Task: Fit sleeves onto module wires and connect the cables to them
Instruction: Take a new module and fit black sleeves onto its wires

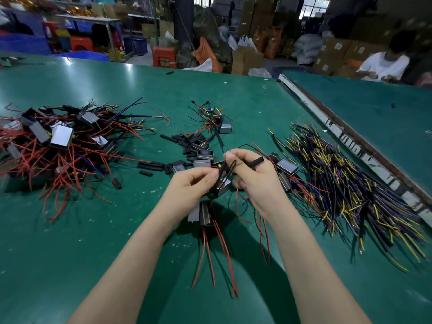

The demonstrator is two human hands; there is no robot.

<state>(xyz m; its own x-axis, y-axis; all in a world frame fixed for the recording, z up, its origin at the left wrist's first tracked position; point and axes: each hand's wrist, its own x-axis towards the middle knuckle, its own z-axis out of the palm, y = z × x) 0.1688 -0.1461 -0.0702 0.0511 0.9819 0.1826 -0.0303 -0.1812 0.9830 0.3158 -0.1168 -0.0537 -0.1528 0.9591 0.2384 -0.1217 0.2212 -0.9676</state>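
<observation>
My left hand point(194, 183) pinches thin black wires point(225, 171) that rise from a small grey module point(224, 186) held between both hands. My right hand point(253, 176) grips the same wires at their top, with a black sleeve point(256, 162) sticking out to the right between its fingers. Another module point(205, 213) with long red wires point(210, 256) lies on the green table just below my hands. Loose black sleeves point(184, 142) are scattered behind my hands. A heap of black, yellow and purple cables point(346, 183) lies to the right.
A large pile of modules with red wires point(53, 141) fills the left of the green table point(93, 230). A smaller module with coloured wires point(222, 125) sits further back. A metal strip point(339, 132) divides this table from another one, where a person in white point(383, 64) sits.
</observation>
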